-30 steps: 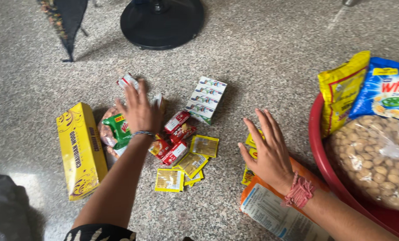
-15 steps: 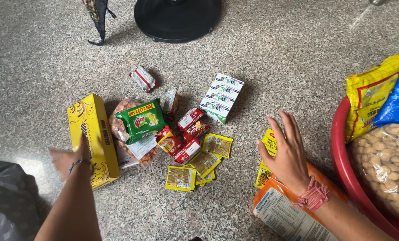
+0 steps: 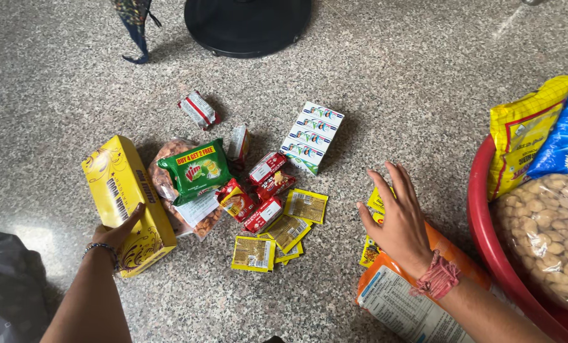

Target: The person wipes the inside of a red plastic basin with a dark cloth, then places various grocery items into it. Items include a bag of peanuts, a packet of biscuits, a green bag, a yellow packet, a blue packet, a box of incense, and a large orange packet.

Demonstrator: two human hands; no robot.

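Left hand grips yellow box; right hand hovers.

Yellow box left (green pack beside).

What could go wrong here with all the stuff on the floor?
The left hand grips only one end of the yellow box, so it might slip or tip if lifted. The right hand rests on the orange bag, which may get squashed. Sweeping an arm could scatter the loose yellow sachets.
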